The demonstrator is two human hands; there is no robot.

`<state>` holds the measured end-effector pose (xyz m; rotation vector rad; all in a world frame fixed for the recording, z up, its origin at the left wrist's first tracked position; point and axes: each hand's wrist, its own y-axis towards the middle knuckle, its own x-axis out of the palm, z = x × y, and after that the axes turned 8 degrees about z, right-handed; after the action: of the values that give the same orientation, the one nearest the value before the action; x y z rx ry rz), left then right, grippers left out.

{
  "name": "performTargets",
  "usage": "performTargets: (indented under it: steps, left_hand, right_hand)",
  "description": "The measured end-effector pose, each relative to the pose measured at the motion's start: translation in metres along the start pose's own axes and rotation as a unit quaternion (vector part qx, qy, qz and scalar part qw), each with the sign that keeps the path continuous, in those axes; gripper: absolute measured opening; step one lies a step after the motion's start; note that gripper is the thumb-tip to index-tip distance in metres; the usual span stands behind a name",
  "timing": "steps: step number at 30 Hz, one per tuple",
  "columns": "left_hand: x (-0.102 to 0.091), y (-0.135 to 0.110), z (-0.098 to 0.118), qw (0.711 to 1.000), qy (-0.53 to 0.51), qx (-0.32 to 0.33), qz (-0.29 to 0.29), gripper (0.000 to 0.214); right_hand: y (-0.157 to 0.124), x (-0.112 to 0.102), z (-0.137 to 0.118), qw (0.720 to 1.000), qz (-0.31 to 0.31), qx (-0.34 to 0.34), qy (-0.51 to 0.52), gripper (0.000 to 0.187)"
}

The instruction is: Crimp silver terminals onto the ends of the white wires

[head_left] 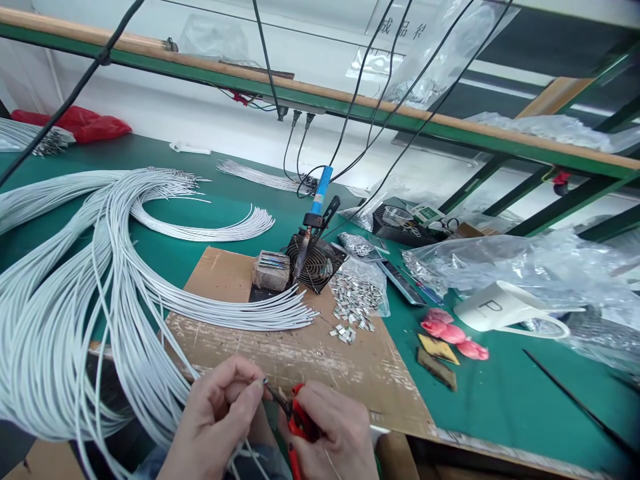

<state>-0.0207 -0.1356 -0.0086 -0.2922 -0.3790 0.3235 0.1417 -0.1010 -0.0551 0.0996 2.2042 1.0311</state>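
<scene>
My left hand (220, 417) is closed in a pinch low in the middle of the view. Between its thumb and forefinger is the end of a white wire, with a tiny shiny bit at the tip; the fingers hide most of it. My right hand (333, 430) grips red-handled pliers (296, 417), whose dark jaws reach the left fingertips. Whether the jaws bite on the wire end is too small to tell. Left of both hands hangs a thick bundle of white wires (125, 280), its cut ends fanned over the cardboard (320, 360).
Behind the hands, a blue-handled soldering iron (320, 197) stands before a small black fan (315, 260), beside a grey block (271, 270). Small metal pieces (355, 293) spill from a plastic bag. Pink pads (450, 330) and a white mug (495, 307) lie at right.
</scene>
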Motion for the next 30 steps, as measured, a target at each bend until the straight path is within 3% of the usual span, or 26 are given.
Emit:
performTargets:
  steps: [6, 10, 12, 16, 18, 22, 26, 30]
  left_hand:
    - [0.005, -0.001, -0.002, 1.000, -0.010, 0.004, 0.014, 0.054]
    - [0.006, 0.000, -0.005, 0.999, -0.014, 0.009, 0.031, 0.057]
    - [0.000, 0.000, -0.008, 0.999, -0.027, 0.003, 0.046, 0.056]
    - [-0.013, 0.003, -0.014, 0.996, -0.052, -0.051, 0.053, 0.051]
    - [-0.013, 0.004, -0.015, 0.997, -0.042, -0.046, 0.038, 0.052]
    - [-0.005, 0.003, -0.012, 0.999, -0.019, -0.040, 0.018, 0.054]
    - [-0.001, 0.001, -0.007, 1.000, 0.001, -0.026, 0.015, 0.054]
    - [0.002, -0.003, -0.003, 0.999, 0.000, -0.033, 0.022, 0.058]
  right_hand:
    - [-0.011, 0.015, -0.008, 0.996, 0.063, 0.045, 0.037, 0.031]
    - [-0.010, 0.021, -0.008, 0.982, 0.125, 0.121, 0.077, 0.032]
    - [-0.002, 0.010, 0.004, 0.963, 0.175, 0.182, 0.097, 0.041]
    - [0.009, -0.021, 0.037, 0.900, 0.284, 0.306, 0.128, 0.056]
    - [0.005, -0.025, 0.045, 0.885, 0.267, 0.352, 0.144, 0.057]
    - [-0.011, -0.013, 0.039, 0.874, 0.194, 0.412, 0.168, 0.053]
    - [-0.009, -0.006, 0.016, 0.879, 0.124, 0.415, 0.198, 0.039]
    - [0.002, -0.011, -0.006, 0.882, 0.097, 0.404, 0.223, 0.031]
